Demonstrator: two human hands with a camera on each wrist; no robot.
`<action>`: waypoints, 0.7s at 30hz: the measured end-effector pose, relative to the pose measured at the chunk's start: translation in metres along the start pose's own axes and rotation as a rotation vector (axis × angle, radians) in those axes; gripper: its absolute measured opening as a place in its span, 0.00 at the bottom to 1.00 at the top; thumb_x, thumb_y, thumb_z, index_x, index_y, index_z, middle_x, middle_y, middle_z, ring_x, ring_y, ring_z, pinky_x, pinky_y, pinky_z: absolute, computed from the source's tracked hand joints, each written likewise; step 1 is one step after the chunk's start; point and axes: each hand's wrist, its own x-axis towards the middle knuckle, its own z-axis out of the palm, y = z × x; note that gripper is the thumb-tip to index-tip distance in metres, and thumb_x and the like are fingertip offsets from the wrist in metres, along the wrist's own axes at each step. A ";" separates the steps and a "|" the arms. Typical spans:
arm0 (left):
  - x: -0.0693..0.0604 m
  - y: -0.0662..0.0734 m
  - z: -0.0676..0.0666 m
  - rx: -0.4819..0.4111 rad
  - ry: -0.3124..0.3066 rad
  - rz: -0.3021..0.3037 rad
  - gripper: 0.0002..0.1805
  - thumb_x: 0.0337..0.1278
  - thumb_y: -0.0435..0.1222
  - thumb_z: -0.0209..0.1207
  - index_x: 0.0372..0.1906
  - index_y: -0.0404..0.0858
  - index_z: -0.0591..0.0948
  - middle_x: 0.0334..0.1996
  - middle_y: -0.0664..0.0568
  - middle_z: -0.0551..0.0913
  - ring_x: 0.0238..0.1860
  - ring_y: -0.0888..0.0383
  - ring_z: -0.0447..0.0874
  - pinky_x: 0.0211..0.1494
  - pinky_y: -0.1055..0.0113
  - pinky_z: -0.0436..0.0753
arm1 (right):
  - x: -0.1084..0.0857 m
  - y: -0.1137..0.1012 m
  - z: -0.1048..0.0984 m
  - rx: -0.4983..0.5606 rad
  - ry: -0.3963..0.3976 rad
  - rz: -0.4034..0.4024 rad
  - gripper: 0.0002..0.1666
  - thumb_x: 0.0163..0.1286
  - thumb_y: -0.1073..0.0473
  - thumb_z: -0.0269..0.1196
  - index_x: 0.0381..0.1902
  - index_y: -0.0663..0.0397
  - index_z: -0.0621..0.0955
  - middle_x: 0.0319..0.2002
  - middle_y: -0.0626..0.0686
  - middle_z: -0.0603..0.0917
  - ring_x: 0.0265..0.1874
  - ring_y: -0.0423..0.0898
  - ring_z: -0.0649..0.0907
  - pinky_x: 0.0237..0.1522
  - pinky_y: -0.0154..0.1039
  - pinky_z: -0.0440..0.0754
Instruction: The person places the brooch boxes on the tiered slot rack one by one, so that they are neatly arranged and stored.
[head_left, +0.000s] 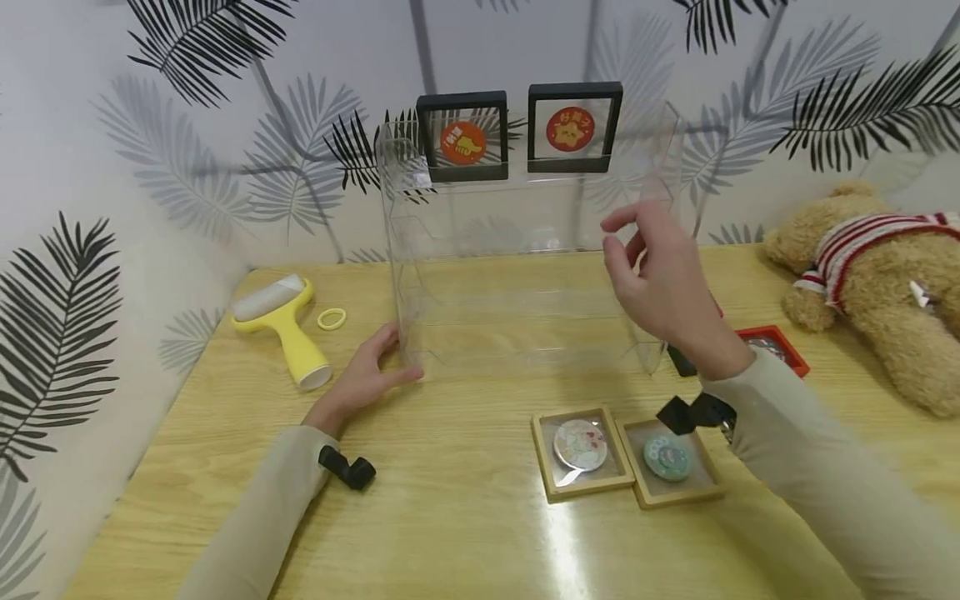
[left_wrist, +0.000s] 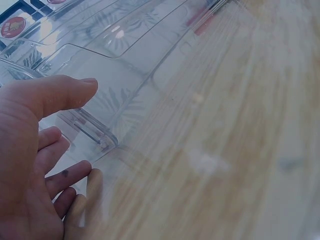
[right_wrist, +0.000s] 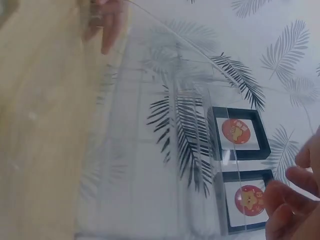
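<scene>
Clear rack stands near relaxed left fingers and loose, empty right fingers (teddy bear: head view only).

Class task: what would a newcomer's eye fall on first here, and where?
Probably the two black frames with round badges, side by side high on the clear stand. Next, perhaps the plush bear at the far right, and the yellow roller left of the left hand.

The stand is glossy clear plastic, the bear fuzzy cloth, the tabletop shiny, seemingly wood.
</scene>
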 end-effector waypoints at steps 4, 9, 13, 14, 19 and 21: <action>0.000 -0.001 0.003 0.007 -0.002 -0.009 0.43 0.55 0.33 0.66 0.73 0.36 0.57 0.71 0.39 0.63 0.73 0.44 0.57 0.75 0.48 0.54 | -0.032 0.003 -0.003 -0.007 -0.123 -0.025 0.08 0.67 0.69 0.58 0.42 0.62 0.80 0.25 0.53 0.77 0.20 0.40 0.72 0.24 0.30 0.69; -0.001 -0.001 0.002 0.013 0.014 -0.015 0.43 0.55 0.32 0.66 0.73 0.36 0.57 0.71 0.38 0.63 0.73 0.43 0.58 0.75 0.48 0.53 | -0.060 0.008 -0.012 0.100 -0.288 0.007 0.11 0.66 0.69 0.60 0.46 0.57 0.82 0.35 0.49 0.83 0.22 0.38 0.72 0.24 0.31 0.72; 0.000 0.000 0.002 0.017 0.005 -0.007 0.42 0.55 0.32 0.66 0.73 0.35 0.58 0.70 0.37 0.63 0.72 0.43 0.58 0.75 0.48 0.53 | -0.075 0.016 -0.019 0.236 -0.376 0.019 0.15 0.65 0.72 0.60 0.48 0.54 0.81 0.35 0.45 0.82 0.19 0.36 0.71 0.22 0.31 0.71; 0.000 0.000 0.002 0.019 0.004 -0.006 0.42 0.55 0.32 0.66 0.73 0.35 0.58 0.70 0.37 0.64 0.72 0.43 0.58 0.75 0.48 0.52 | -0.078 0.019 -0.020 0.251 -0.395 0.017 0.16 0.65 0.72 0.60 0.48 0.53 0.81 0.35 0.43 0.81 0.19 0.36 0.71 0.22 0.30 0.71; -0.001 0.001 0.003 0.021 0.014 -0.004 0.42 0.55 0.31 0.65 0.73 0.34 0.58 0.70 0.37 0.64 0.72 0.43 0.58 0.75 0.48 0.52 | -0.086 0.027 -0.018 0.295 -0.457 0.003 0.17 0.66 0.71 0.59 0.50 0.53 0.80 0.40 0.42 0.81 0.23 0.36 0.74 0.23 0.30 0.74; -0.001 0.001 0.004 0.014 0.009 -0.002 0.42 0.55 0.30 0.65 0.73 0.34 0.58 0.70 0.36 0.64 0.72 0.42 0.58 0.75 0.48 0.52 | -0.089 0.029 -0.018 0.310 -0.472 0.008 0.17 0.66 0.71 0.60 0.52 0.54 0.79 0.43 0.43 0.81 0.25 0.36 0.75 0.24 0.31 0.74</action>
